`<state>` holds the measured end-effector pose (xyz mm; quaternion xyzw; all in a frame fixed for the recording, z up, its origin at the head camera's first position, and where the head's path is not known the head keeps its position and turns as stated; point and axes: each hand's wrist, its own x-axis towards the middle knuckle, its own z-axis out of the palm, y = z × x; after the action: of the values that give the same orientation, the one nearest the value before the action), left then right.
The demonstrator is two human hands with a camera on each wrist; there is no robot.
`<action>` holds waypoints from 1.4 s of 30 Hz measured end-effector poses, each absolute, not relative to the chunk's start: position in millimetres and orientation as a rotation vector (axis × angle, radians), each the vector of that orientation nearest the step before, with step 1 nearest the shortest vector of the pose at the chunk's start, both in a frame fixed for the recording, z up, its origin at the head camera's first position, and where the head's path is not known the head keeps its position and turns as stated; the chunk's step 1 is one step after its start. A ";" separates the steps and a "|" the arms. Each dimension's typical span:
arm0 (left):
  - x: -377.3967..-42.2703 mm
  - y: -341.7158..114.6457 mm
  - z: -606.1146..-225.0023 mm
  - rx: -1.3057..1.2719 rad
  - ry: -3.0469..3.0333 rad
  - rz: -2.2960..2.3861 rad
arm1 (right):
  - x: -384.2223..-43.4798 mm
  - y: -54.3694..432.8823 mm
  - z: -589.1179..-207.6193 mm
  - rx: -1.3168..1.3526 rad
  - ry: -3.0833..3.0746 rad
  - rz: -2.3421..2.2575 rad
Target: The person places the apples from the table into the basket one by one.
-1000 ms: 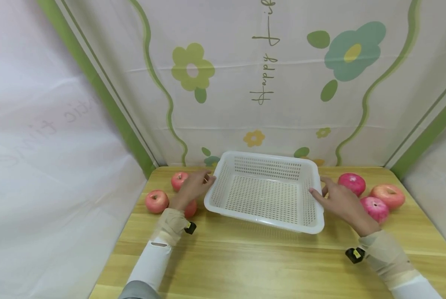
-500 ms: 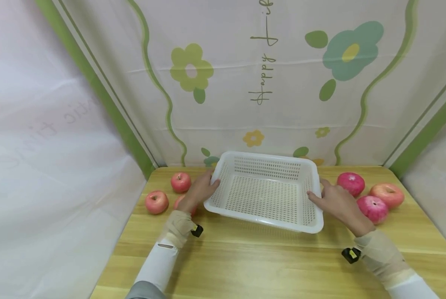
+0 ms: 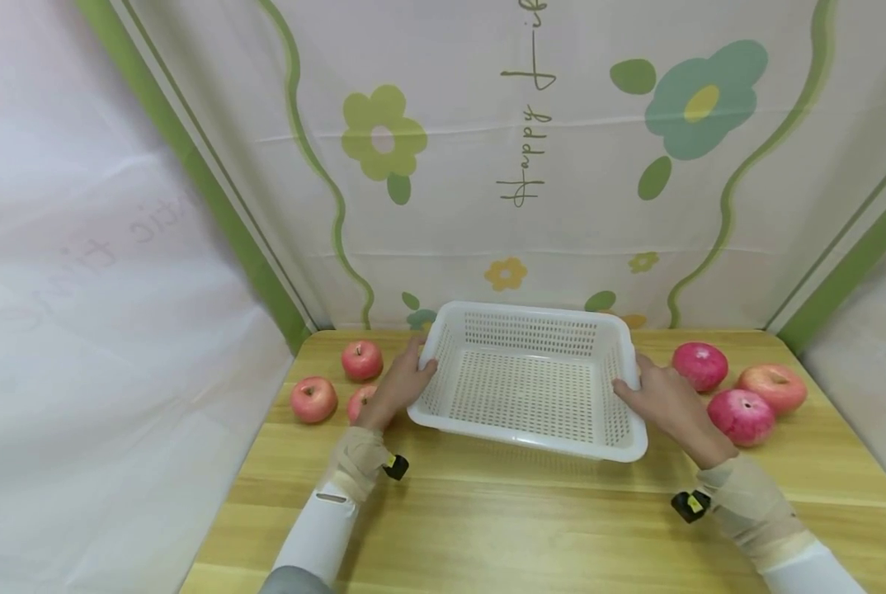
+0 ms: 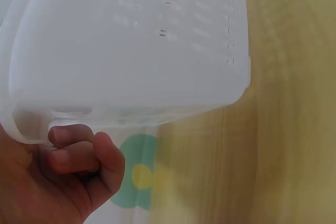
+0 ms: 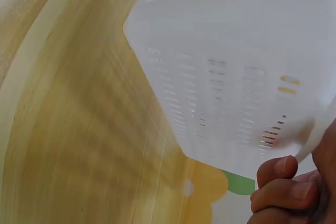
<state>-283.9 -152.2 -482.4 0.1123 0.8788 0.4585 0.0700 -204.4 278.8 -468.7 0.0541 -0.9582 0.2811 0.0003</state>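
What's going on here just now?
A person's left hand and right hand grip a white rectangular perforated plastic basket at its two short ends. Three round red apples lie on the light-brown wooden table near the left hand; two round magenta fruits and a larger round reddish-yellow fruit lie near the right. All six are outside the basket.

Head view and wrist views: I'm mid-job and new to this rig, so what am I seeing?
There is no machine, just a person's bare left hand and right hand. The wide picture looks forward and down from the head; the two close ones look from each wrist at that hand's work. The hands grip a white plastic basket at its opposite short ends. On the wooden table, three red apples lie left of it; two magenta fruits and one orange-pink fruit lie to the right.
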 end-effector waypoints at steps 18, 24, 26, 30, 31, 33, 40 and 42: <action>-251.6 -143.4 -483.5 0.236 2.670 1.440 | -203.1 278.8 -475.8 0.082 -2.989 0.990; -240.8 -141.0 -483.5 0.206 2.695 1.443 | -201.0 279.2 -477.2 0.070 -2.982 1.060; -237.6 -140.8 -483.9 0.200 2.709 1.432 | -199.6 279.3 -476.9 0.074 -2.984 1.081; -231.1 -140.1 -484.1 0.188 2.724 1.406 | -195.7 280.3 -476.9 0.087 -2.985 1.106; -229.7 -140.1 -484.4 0.187 2.723 1.405 | -194.6 281.0 -476.9 0.091 -2.986 1.103; -226.6 -139.7 -484.3 0.181 2.716 1.410 | -192.2 281.5 -476.7 0.095 -2.988 1.105; -222.3 -139.5 -486.5 0.192 2.740 1.400 | -188.3 282.0 -476.7 0.096 -2.999 1.117; -221.6 -139.2 -487.1 0.193 2.751 1.390 | -188.8 282.7 -478.0 0.095 -3.003 1.107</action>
<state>-221.6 -139.2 -487.1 0.0625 0.8904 0.4500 0.0264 -188.8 282.7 -478.0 0.0295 -0.9374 0.3457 -0.0303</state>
